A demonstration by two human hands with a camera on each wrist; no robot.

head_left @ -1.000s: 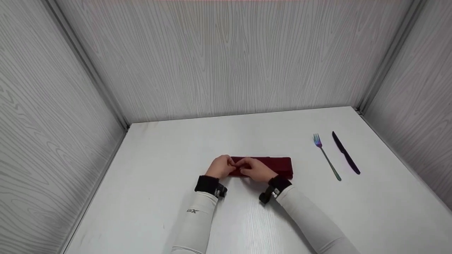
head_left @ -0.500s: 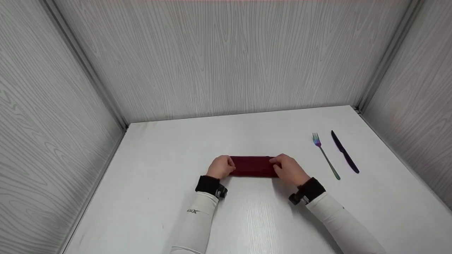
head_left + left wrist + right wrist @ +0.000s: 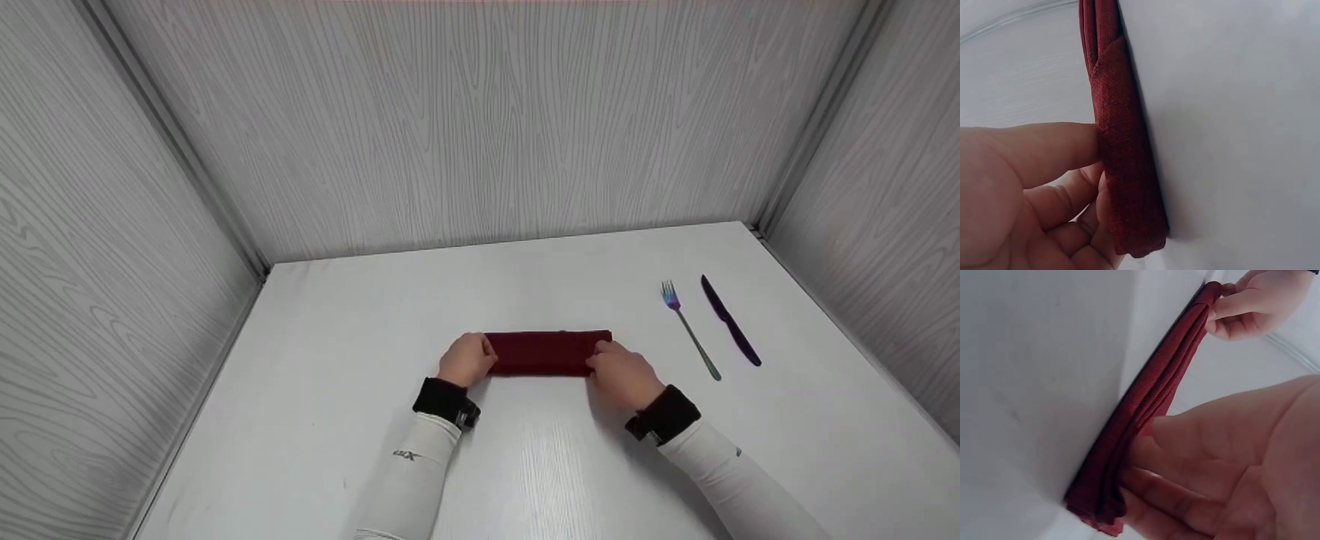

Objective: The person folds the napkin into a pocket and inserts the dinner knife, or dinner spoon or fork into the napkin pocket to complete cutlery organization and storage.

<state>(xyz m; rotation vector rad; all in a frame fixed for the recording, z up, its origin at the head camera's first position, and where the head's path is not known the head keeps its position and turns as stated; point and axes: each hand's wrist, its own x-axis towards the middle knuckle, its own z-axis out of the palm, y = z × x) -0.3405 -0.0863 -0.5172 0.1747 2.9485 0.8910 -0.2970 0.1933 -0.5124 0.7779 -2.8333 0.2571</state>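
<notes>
A dark red folded cloth napkin [image 3: 544,353] lies as a long, flat strip on the white table. At its left end, my left hand [image 3: 466,360] holds it, thumb and bent fingers against the upper side, as the left wrist view of the napkin [image 3: 1123,152] shows. My right hand [image 3: 624,373] is at the right end, thumb and index finger close together on the cloth. In the right wrist view, stacked layers show along the near edge of the napkin [image 3: 1145,399], and the fingertips of my right hand [image 3: 1213,461] are partly hidden against it.
To the right on the table [image 3: 360,315] lie a rainbow-tinted fork [image 3: 690,330] and a dark purple knife [image 3: 730,320], side by side. Grey wood-grain panels [image 3: 480,127] stand behind the table and at both sides.
My right hand has slid rightward along the napkin from beside the left hand to the right end, uncovering the middle. The left hand has stayed at the left end.
</notes>
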